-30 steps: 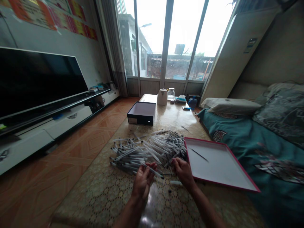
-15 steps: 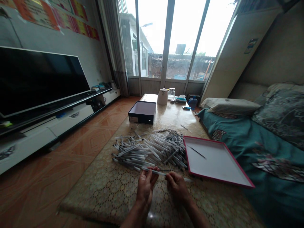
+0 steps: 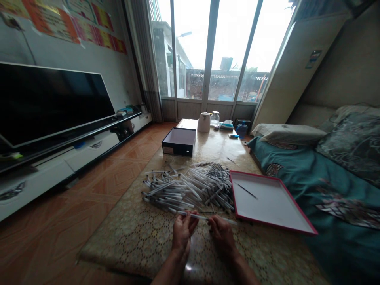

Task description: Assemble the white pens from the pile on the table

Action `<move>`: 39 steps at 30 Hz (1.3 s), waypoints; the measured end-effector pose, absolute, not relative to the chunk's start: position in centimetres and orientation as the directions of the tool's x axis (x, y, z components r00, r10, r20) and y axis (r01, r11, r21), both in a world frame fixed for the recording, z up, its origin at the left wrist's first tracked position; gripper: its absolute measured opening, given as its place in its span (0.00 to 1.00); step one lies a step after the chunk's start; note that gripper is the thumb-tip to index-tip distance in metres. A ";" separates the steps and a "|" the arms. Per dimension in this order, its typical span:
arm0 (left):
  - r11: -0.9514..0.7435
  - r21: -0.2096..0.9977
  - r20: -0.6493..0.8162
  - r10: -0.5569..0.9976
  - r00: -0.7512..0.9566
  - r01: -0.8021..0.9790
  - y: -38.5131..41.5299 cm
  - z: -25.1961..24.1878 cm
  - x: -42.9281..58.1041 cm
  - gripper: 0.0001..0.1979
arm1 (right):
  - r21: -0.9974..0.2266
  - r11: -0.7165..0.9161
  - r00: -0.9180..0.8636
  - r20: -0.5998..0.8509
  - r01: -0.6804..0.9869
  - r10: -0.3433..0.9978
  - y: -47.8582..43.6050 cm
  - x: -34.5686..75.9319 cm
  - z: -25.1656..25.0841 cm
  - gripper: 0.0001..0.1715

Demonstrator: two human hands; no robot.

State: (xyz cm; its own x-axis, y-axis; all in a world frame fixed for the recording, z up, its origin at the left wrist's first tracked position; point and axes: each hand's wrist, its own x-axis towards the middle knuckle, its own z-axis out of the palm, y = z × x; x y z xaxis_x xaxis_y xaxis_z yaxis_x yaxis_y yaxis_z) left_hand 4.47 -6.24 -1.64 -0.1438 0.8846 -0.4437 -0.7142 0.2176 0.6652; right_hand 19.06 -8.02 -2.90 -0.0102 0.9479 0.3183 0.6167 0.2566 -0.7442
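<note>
At the near side of the table, my left hand pinches a white pen that lies roughly level across my fingers. My right hand is closed around the pen's right end, where a dark tip shows at the fingertips. Just beyond my hands spreads a heap of white pens and pen parts, many with black ends. Another pale pen part lies to the right of my right hand. On the right, a shallow box lid with a red rim holds one thin dark refill.
A dark open box stands at the left beyond the heap. Farther back are a kettle, a glass jar and a tissue pack. A teal-covered bed borders the table's right side.
My hands keep the same hold on the pen and have hardly moved. The whole view has shifted slightly.
</note>
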 end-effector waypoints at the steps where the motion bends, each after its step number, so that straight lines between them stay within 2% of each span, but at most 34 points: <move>1: 0.217 0.669 -0.443 0.884 -0.147 -0.711 -6.2 -1.6 4.5 0.04 | -0.755 0.259 -0.003 0.322 0.602 0.947 -8.0 19.1 -2.9 0.20; 5: 0.218 0.674 -0.437 0.888 -0.144 -0.706 -6.2 -1.6 4.5 0.03 | -0.788 0.238 0.032 0.310 0.568 0.950 -8.0 19.0 -2.6 0.17; 10: 0.223 0.680 -0.427 0.895 -0.129 -0.699 -6.4 -1.6 4.4 0.03 | -0.732 0.248 0.000 0.321 0.634 0.947 -8.1 18.9 -2.7 0.20; 16: 0.220 0.684 -0.424 0.896 -0.133 -0.696 -6.2 -1.7 4.5 0.04 | -0.788 0.245 0.030 0.317 0.564 0.948 -7.9 19.2 -3.1 0.12; 19: 0.215 0.682 -0.412 0.903 -0.123 -0.699 -6.2 -1.9 4.4 0.04 | -0.763 0.259 -0.015 0.311 0.592 0.950 -7.9 19.2 -2.9 0.13; 22: 0.218 0.689 -0.406 0.906 -0.119 -0.691 -6.2 -2.1 4.4 0.03 | -0.729 0.267 -0.038 0.314 0.631 0.949 -7.9 19.1 -2.9 0.19; 26: 0.224 0.689 -0.416 0.901 -0.123 -0.689 -6.2 -1.9 4.4 0.03 | -0.752 0.269 -0.011 0.329 0.602 0.944 -7.9 19.2 -3.2 0.12; 29: 0.218 0.679 -0.417 0.900 -0.124 -0.701 -6.3 -1.6 4.4 0.04 | -0.730 0.275 -0.029 0.331 0.625 0.943 -7.8 19.1 -3.3 0.13; 33: 0.219 0.675 -0.422 0.898 -0.124 -0.705 -6.3 -1.5 4.4 0.04 | -0.685 0.268 -0.036 0.333 0.677 0.942 -8.0 19.0 -3.2 0.20; 36: 0.218 0.673 -0.428 0.894 -0.133 -0.707 -6.3 -1.5 4.4 0.04 | -0.712 0.291 -0.043 0.345 0.639 0.938 -8.0 19.0 -3.0 0.15; 39: 0.215 0.670 -0.429 0.893 -0.135 -0.710 -6.3 -1.6 4.4 0.03 | -0.704 0.295 -0.052 0.345 0.646 0.937 -8.0 19.0 -3.0 0.16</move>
State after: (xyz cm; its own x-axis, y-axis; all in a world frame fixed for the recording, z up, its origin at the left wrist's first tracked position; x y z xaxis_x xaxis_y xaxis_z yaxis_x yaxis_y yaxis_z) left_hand 4.42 -6.29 -1.57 -0.1349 0.8930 -0.4294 -0.7104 0.2150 0.6702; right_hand 19.04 -8.01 -2.99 -0.0523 0.9371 0.3451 0.6458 0.2953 -0.7041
